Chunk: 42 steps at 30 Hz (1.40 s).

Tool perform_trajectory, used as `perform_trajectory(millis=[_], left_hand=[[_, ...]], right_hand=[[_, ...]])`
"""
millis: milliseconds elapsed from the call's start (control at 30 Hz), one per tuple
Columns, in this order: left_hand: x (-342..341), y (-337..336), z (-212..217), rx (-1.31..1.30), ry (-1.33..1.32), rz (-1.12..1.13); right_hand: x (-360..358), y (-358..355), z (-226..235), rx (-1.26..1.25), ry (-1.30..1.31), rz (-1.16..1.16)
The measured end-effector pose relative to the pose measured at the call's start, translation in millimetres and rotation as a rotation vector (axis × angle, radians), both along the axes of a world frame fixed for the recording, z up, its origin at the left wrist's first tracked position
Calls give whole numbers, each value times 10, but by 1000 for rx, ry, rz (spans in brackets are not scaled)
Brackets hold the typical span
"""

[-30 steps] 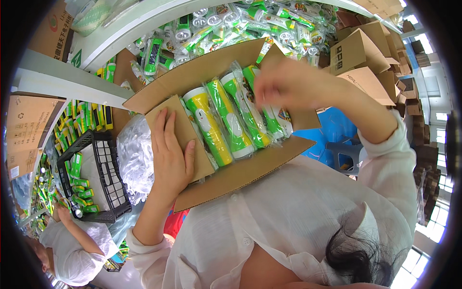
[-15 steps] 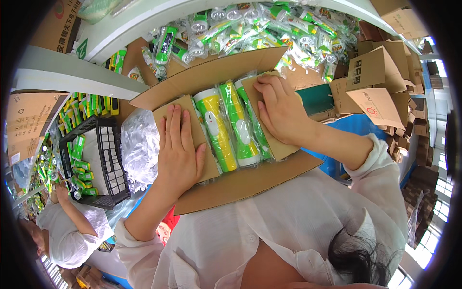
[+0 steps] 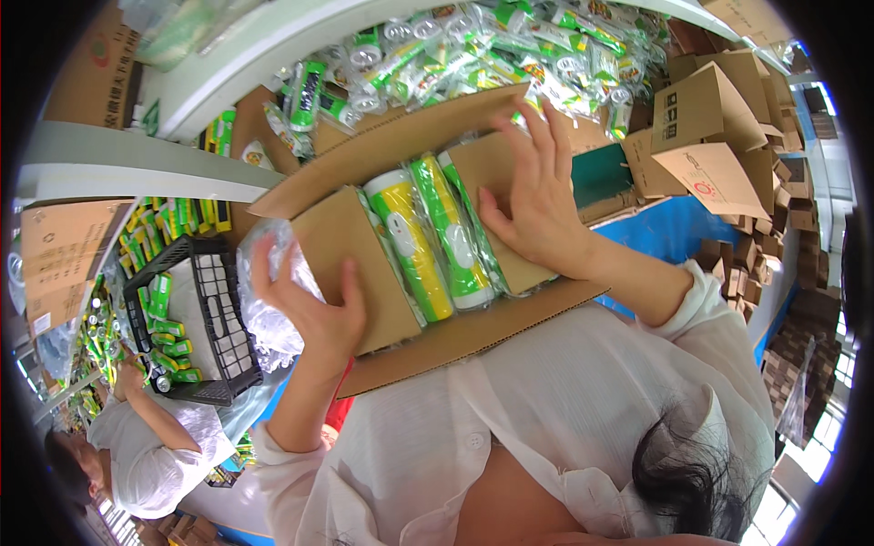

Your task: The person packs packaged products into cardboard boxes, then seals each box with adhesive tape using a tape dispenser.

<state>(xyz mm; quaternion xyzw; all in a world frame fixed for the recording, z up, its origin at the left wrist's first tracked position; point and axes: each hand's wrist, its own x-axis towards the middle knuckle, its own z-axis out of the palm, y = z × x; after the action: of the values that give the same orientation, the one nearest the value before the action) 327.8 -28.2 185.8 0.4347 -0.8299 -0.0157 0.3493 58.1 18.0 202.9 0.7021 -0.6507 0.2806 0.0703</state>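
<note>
An open cardboard carton (image 3: pixel 473 341) sits close in front of my chest. Its two short flaps are folded inward, while the long far flap (image 3: pixel 391 132) and the near one stand outward. Between the folded flaps show a yellow-and-white flashlight (image 3: pixel 419 255) and a green one (image 3: pixel 455 237), both in clear plastic. My left hand (image 3: pixel 314 305) is at the left short flap (image 3: pixel 341 246), fingers spread and lifted past its outer edge. With fingers raised and apart, my right hand (image 3: pixel 542 205) is over the right short flap (image 3: pixel 487 168).
Bagged flashlights (image 3: pixel 546 55) lie heaped beyond the carton. To the left are crumpled clear plastic (image 3: pixel 273 341), a black crate (image 3: pixel 214 382) holding green items, and a co-worker (image 3: pixel 164 446). Open cartons (image 3: pixel 710 118) stand at the right, near a blue surface (image 3: pixel 660 232).
Both hands, flat on the short flaps before, have lifted with fingers spreading. The left has shifted outward to the left and the right slightly right. The short flaps stay folded in.
</note>
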Motion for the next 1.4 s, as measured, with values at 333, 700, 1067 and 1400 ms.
perform_trajectory(millis=[333, 700, 1067, 1400], left_hand=[[122, -441, -95, 872, 833, -340], [137, -729, -89, 1229, 778, -290], [184, -1010, 589, 841, -151, -584], [-622, -582, 77, 342, -459, -336]], right_hand=[[-295, -199, -106, 225, -852, 71], [-596, -768, -322, 669, -1006, 400], [-755, -620, 157, 667, -256, 818], [-619, -622, 475, 334, 319, 752]])
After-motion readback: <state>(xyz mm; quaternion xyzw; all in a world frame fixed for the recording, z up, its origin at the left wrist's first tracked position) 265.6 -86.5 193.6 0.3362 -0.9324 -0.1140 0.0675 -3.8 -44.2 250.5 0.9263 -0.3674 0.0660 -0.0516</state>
